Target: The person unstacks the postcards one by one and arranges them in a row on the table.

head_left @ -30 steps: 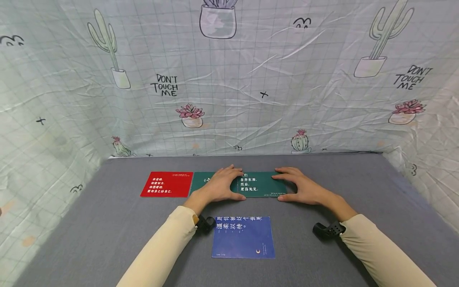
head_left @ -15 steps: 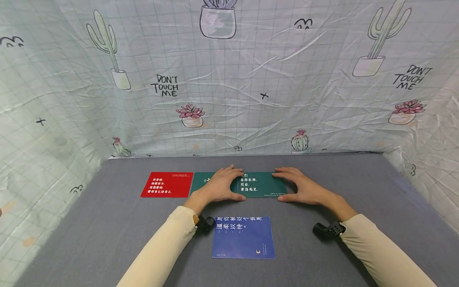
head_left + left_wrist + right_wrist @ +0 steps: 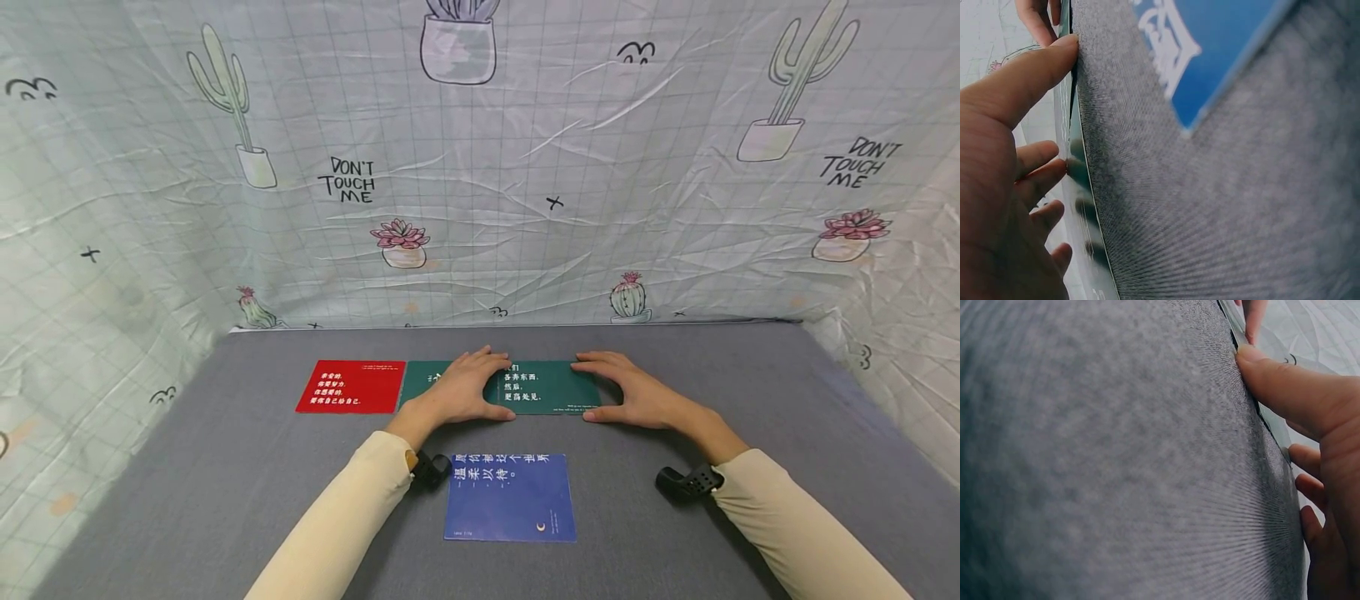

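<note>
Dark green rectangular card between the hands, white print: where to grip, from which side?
Probably near and far edges at the right end, from the right: the dark green rectangular card is thin, so its edges likely offer best purchase. The left hand is at its left end; the right hand spans the other.

Grey, cloth-textured table (image 3: 225, 500), bearing four flat cards. One blue card (image 3: 512, 510), white print; beyond the blue card, one green card (image 3: 557, 388) slightly to its right, a second green card (image 3: 417, 383) to its left, one red card (image 3: 350, 387) farther left.
</note>
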Demonstrator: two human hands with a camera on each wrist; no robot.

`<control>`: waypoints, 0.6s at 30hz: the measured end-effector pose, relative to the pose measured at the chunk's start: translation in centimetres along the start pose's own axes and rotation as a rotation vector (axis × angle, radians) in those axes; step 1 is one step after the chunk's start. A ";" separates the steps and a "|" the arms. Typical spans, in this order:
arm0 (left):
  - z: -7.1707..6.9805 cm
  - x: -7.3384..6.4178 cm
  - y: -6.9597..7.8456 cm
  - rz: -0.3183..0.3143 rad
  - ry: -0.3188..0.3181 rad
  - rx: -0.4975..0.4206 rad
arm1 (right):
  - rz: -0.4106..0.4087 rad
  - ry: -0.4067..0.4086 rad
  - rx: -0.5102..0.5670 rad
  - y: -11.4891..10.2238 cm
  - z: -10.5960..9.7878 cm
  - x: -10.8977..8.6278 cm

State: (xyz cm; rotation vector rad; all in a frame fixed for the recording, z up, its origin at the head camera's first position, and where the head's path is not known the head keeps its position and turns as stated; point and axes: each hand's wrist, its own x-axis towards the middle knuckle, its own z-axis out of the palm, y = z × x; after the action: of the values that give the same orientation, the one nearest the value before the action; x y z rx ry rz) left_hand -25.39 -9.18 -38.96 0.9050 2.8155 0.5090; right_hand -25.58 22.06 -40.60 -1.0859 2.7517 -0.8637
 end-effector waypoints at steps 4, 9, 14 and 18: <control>0.0 0.0 0.0 -0.001 0.004 0.007 | 0.012 -0.010 -0.002 -0.1 -0.1 0.0; -0.1 0.0 0.2 0.013 0.018 0.002 | 0.035 -0.017 -0.009 -0.1 -0.2 -0.2; -0.4 -0.5 0.4 0.028 0.036 -0.025 | 0.025 0.035 -0.002 -0.3 -0.8 -0.4; -0.5 -1.8 0.6 0.006 0.071 -0.067 | -0.001 0.078 0.006 -0.8 -1.3 -0.8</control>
State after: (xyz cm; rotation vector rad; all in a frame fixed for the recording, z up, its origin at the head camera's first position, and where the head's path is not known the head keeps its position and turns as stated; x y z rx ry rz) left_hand -23.72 -9.88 -38.26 0.8997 2.8401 0.6441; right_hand -24.81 22.71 -39.21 -1.0758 2.8095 -0.9330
